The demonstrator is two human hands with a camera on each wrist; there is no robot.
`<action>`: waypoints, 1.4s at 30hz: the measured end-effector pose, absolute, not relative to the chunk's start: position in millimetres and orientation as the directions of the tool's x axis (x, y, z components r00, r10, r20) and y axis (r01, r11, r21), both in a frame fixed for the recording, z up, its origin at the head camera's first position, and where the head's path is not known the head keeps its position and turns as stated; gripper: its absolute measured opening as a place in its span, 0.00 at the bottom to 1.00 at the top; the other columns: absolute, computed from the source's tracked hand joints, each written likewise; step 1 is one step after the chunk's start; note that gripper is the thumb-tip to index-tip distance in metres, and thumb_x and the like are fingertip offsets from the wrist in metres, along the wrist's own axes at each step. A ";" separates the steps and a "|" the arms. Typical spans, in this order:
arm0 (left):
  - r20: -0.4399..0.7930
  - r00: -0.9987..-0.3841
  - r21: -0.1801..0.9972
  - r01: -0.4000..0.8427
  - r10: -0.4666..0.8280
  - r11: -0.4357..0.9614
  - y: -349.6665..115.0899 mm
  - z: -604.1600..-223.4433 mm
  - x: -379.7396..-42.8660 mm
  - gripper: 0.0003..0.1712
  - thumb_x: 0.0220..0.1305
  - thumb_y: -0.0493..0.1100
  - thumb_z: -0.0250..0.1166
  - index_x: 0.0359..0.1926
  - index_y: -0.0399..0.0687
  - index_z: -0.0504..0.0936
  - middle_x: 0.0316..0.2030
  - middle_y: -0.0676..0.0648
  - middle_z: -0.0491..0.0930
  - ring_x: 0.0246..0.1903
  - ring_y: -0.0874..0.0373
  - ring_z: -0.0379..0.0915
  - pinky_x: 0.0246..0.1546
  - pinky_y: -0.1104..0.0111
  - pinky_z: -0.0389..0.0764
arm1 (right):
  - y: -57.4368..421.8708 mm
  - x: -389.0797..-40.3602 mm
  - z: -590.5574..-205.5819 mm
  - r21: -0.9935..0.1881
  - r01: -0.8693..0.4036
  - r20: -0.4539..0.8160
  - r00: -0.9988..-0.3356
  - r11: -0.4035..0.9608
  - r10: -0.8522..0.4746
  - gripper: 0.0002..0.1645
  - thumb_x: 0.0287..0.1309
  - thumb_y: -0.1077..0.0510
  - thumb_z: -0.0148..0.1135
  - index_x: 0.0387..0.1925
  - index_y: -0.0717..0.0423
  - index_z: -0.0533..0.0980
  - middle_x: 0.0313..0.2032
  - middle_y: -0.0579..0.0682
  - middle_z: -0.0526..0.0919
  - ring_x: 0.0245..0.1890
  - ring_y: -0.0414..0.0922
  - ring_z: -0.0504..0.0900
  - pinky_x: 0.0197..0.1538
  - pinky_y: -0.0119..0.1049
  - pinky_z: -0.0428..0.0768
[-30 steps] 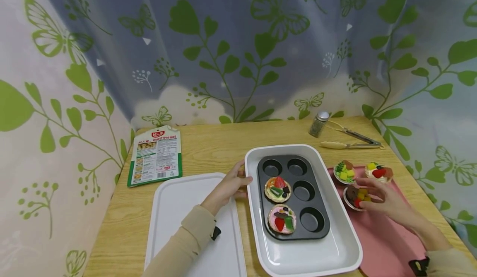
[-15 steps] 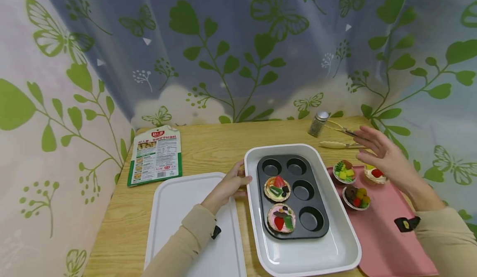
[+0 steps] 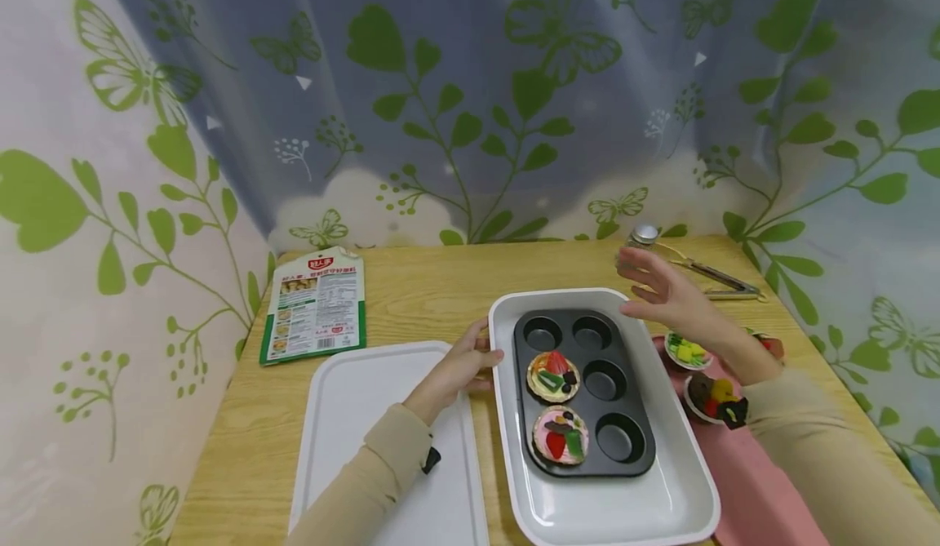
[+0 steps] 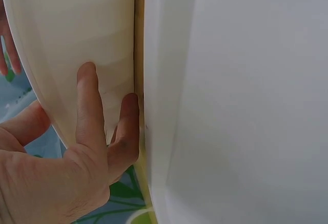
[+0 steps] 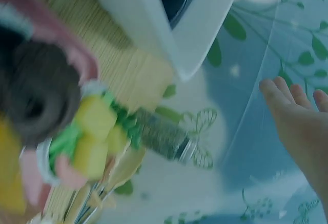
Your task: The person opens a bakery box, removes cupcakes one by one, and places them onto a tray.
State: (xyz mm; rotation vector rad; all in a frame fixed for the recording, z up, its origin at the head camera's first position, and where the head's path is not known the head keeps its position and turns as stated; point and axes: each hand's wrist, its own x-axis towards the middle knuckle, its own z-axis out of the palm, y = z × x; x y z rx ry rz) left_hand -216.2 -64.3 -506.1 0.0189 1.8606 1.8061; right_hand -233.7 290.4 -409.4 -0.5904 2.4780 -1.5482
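Observation:
My left hand [image 3: 470, 357] holds the left side of a deep white rectangular dish [image 3: 679, 493]; in the left wrist view its thumb lies at the rim and its fingers against the outer wall. Inside the dish sits a black muffin tin [image 3: 591, 470], with a cream-topped fruit tart [image 3: 552, 376] and a pink-topped fruit tart [image 3: 560, 435] in its left cups. My right hand [image 3: 661, 289] hovers empty, fingers spread, over the dish's far right corner. Behind it a glass spice shaker [image 3: 643, 236] is mostly hidden; the right wrist view shows the shaker [image 5: 163, 131] whole, apart from the fingers.
A pink tray [image 3: 764, 481] at the right bears several topped cups, partly hidden by my sleeve; one is a yellow-and-green topped cup [image 3: 689, 353]. Tongs [image 3: 723, 277] lie behind. A white lid-like tray [image 3: 367, 423] and a printed food packet [image 3: 316, 305] are at the left.
My right hand has risen from the topped cups on the pink tray and swung left to the dish's far corner, before the shaker. My left hand stays on the dish; the view shifts slightly.

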 end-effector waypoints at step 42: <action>-0.385 -0.848 0.922 -0.371 0.365 0.112 -61.0 -498.5 -215.6 0.40 0.77 0.39 0.59 0.84 0.55 0.53 0.71 0.34 0.68 0.54 0.47 0.81 0.40 0.63 0.91 | 211.9 -214.1 -460.9 -0.680 -0.413 -0.240 -0.655 0.605 -0.717 0.46 0.60 0.59 0.77 0.77 0.53 0.67 0.78 0.62 0.65 0.77 0.64 0.65 0.76 0.69 0.67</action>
